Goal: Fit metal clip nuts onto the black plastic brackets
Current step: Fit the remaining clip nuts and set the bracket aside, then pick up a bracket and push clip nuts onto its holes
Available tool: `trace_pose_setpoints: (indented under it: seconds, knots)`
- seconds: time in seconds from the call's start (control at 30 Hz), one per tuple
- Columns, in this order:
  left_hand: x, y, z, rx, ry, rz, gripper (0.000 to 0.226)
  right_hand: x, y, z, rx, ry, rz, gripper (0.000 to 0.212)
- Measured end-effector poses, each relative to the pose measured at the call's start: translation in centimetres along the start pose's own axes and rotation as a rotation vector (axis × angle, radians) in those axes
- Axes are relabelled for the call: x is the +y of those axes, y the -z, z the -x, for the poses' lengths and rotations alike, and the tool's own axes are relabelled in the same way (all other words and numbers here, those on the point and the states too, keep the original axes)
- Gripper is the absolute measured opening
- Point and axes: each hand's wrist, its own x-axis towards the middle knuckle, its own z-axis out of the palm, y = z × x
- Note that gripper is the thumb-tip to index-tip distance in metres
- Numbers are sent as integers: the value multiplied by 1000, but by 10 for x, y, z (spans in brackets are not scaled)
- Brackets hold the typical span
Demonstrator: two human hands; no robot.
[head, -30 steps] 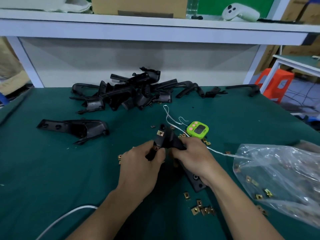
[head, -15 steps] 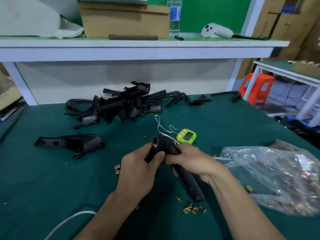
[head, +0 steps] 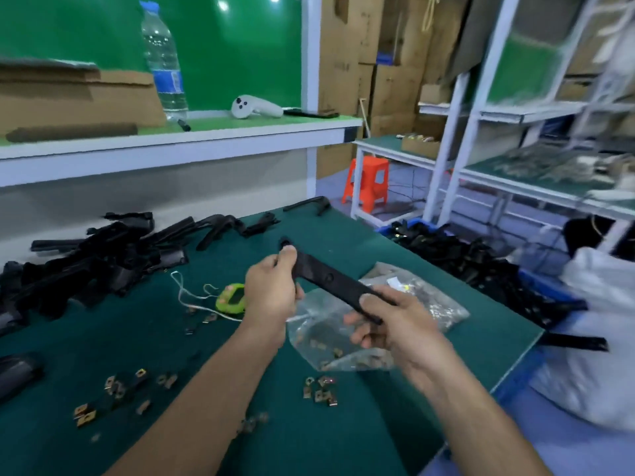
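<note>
I hold one long black plastic bracket (head: pixel 330 280) in the air above the green table (head: pixel 395 407). My left hand (head: pixel 271 290) grips its far upper end. My right hand (head: pixel 388 321) grips its near lower end. Loose metal clip nuts (head: pixel 321 389) lie on the table below my hands, and more clip nuts (head: pixel 117 386) are scattered at the left. A clear plastic bag (head: pixel 343 338) with clip nuts inside lies under the bracket. A pile of black brackets (head: pixel 96 259) sits at the back left.
A green timer (head: pixel 232 298) with a white cord lies left of my left hand. A blue bin of black parts (head: pixel 481 262) stands past the table's right edge beside a white sack (head: pixel 598 338). An upper shelf holds a water bottle (head: pixel 165 63), a white controller (head: pixel 254 106) and cardboard.
My head has turned to the right. Both hands have lifted the bracket up and to the right, and it now stretches out between them over the plastic bag.
</note>
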Motion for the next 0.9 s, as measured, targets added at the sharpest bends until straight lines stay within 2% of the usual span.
trace_pose_setpoints:
  seconds: [0.13,0.2,0.27,0.4,0.5,0.57,0.63,0.73,0.8,0.9]
  knots:
    - [-8,-94,20,-216,278,187,22,8,69,26,304,18,-160,20]
    - [-16,-135,32,-338,374,170,17,18,102,41,430,-13,-241,22]
    - [-25,-166,41,-462,417,70,22,27,131,56,518,-75,-318,21]
    - [-34,-210,42,-687,474,-37,21,38,173,66,545,-192,-414,24]
    - [-9,-244,25,-766,501,153,26,0,201,19,523,-125,-552,31]
    - [11,-267,8,-776,464,181,53,-38,219,-34,524,-55,-685,40]
    - [18,-279,-2,-748,349,-15,71,-56,223,-74,558,-93,-722,44]
    - [11,-275,-13,-672,86,-296,48,-39,194,-106,498,-170,-466,34]
    - [2,-259,-23,-581,-105,-409,36,-19,165,-115,425,-105,-289,26]
    - [-7,-216,-41,-496,-313,-521,27,0,123,-123,376,-53,-73,29]
